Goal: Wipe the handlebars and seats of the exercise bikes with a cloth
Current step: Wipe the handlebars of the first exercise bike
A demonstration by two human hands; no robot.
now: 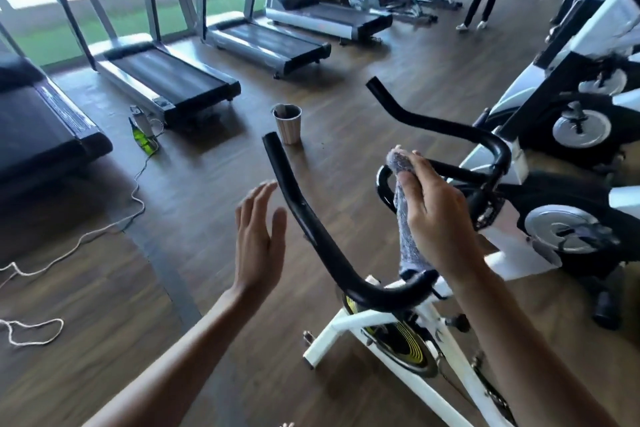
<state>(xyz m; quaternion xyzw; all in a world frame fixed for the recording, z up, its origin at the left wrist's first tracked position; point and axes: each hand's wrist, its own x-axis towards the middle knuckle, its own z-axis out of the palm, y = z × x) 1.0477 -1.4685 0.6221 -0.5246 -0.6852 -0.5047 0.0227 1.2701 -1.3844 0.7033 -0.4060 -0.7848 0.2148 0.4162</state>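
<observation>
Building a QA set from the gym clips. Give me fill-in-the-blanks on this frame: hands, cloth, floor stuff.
1. The grey cloth is gripped by the ___ hand.
2. The left hand, beside the black handlebar, is ___ (open/shut) and holds nothing.
3. The cup stands on the ___.
4. The nearest bike's frame is ___ in colour.
Missing words: right; open; floor; white.

- The left hand (259, 236) is flat in the air, fingers straight.
- The right hand (436, 215) grips a cloth (408, 243), arm stretched forward.
</observation>
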